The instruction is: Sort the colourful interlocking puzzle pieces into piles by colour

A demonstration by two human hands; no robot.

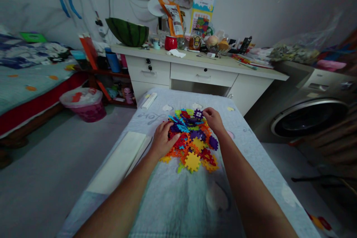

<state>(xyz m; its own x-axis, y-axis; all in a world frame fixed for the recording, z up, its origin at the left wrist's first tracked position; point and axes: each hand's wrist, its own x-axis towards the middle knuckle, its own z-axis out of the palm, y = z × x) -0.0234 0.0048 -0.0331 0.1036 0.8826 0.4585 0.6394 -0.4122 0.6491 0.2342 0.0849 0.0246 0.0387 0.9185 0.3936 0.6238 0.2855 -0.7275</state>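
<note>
A heap of plastic interlocking building tiles (197, 134) in orange, red, purple, blue, yellow and green lies on the cloth-covered table (173, 200). My left hand (163, 139) rests on the heap's left side, fingers apart, lying over red and blue pieces. At the far right edge of the heap, my right hand (213, 119) pinches a purple window-shaped tile (198, 114) by its right side. Nearest to me in the heap is a yellow square tile (192, 161) with toothed edges.
A folded white cloth or board (118, 163) lies left of the heap, with a white remote-like object (150, 101) farther back. Beyond the table stands a white desk (203, 73) bearing a watermelon piece (128, 32). A washing machine (312, 100) is right, a pink bin (83, 106) left.
</note>
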